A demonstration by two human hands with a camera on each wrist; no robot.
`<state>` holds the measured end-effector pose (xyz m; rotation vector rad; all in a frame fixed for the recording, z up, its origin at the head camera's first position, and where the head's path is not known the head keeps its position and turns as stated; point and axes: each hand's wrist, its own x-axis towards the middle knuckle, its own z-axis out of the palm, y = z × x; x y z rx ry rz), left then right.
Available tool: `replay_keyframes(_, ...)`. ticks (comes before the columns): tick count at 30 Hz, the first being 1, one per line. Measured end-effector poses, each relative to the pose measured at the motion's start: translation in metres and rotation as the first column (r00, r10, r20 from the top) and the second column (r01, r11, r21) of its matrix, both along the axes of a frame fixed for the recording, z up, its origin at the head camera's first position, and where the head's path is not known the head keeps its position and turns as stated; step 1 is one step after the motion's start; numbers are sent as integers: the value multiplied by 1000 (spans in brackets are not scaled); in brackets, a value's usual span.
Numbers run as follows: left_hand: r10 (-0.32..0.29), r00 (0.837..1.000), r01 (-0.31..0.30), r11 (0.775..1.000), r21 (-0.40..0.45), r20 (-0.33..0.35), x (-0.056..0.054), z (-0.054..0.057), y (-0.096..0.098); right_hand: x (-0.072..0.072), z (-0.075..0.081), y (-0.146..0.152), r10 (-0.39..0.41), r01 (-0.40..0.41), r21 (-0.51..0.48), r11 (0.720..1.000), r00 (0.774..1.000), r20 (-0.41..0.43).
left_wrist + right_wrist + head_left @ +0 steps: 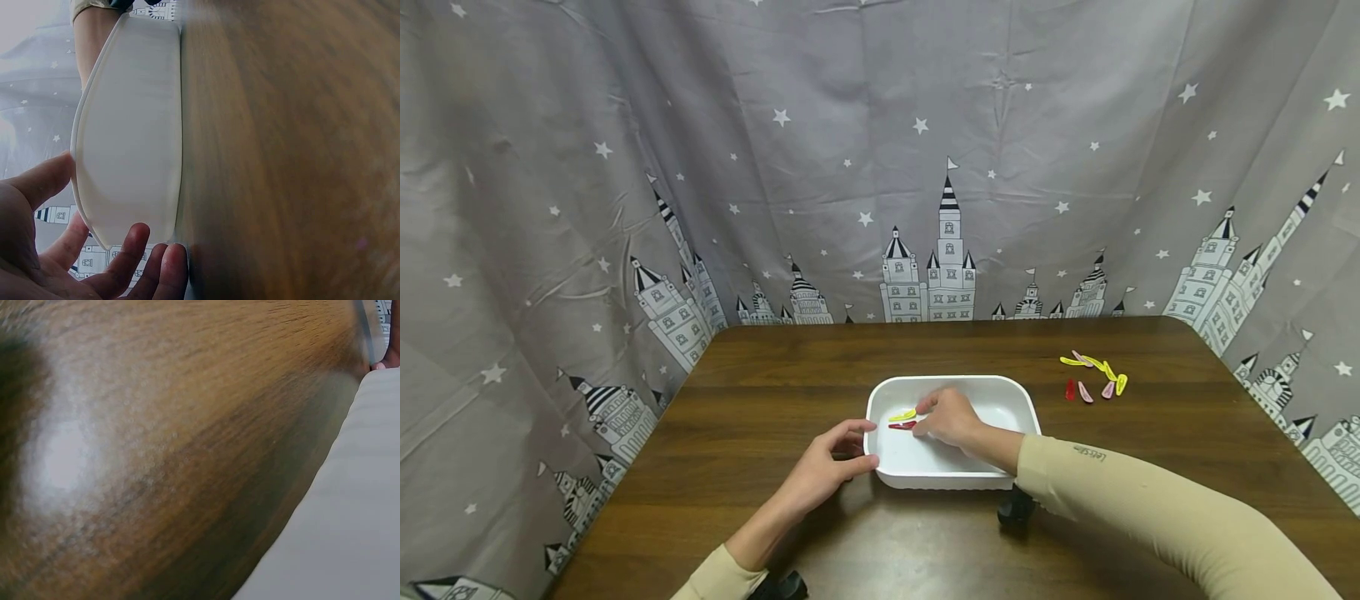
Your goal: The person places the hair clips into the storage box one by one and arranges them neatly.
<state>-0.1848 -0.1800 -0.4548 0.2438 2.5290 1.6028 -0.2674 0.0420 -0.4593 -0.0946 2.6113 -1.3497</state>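
A white tray [955, 481] stands on the table. Its left side meets the fingertips of my left hand [823, 467], whose thumb and fingers are spread; the left wrist view also has them against the tray wall [128, 125]. Inside the tray, my right hand [953, 417] reaches down toward the left part. A yellow hair clip [901, 416] and a red hair clip [901, 426] lie there, their right ends close to its fingertips. A gap shows between thumb and index finger. In the right wrist view the tray wall [337, 512] hides this hand.
Several yellow, pink and red hair clips lie right of the tray on the brown table [760, 375], among them a separate red clip [1070, 389] and a yellow clip [1122, 384]. A grey curtain [820, 192] with castles and stars hangs behind the table.
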Motion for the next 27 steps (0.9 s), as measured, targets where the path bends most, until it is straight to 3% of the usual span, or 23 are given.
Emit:
replay_keyframes(7,1,1000,-1,1000,0,3,0,2,2,-2,3,4,-6,6,-14,1000,1000,21)
replay_keyframes(15,11,1000,-11,1000,0,-6,1,3,2,-7,16,22,-15,15,25,1000,999,-29)
replay_keyframes(27,12,1000,-12,1000,7,-7,0,0,3,-3,42,54,-92,101,-88,991,991,96)
